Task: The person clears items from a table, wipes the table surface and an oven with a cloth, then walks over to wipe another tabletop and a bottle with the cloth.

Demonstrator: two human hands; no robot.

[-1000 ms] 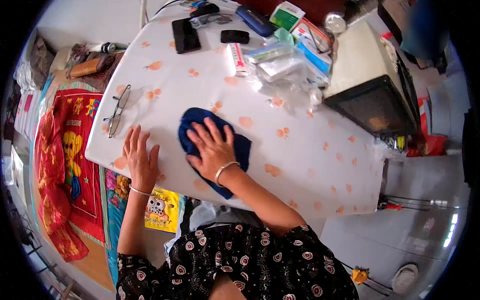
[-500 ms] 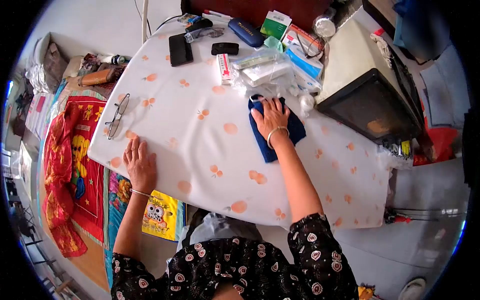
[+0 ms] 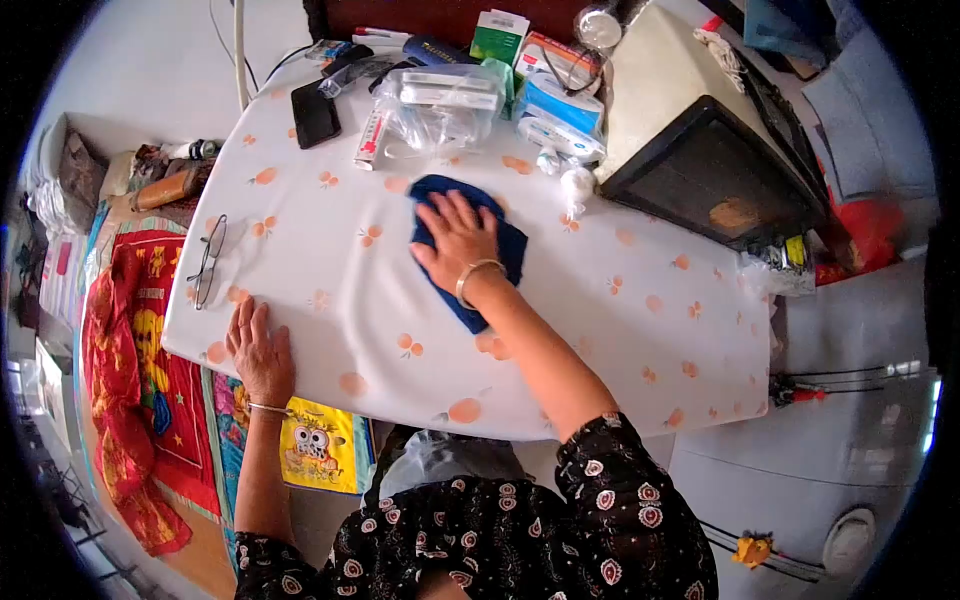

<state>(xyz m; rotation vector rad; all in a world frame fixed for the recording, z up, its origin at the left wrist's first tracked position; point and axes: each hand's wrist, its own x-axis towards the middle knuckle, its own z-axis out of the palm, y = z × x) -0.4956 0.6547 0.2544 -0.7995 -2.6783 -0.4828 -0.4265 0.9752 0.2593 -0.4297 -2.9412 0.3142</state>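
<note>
Head camera: from where I stand, the right hand (image 3: 462, 243) lies flat on a blue cloth (image 3: 512, 248), fingers spread, pressing rather than gripping it. The cloth rests mid-table (image 3: 660, 340), just below the plastic bag (image 3: 440, 118). The left hand (image 3: 260, 355) is open and empty, palm down by the near edge, close to the glasses (image 3: 207, 265). I'd say even palm pressure suits this wiping best, with the cloth's crumpled edges spread out and the far strokes kept short of the bag.
</note>
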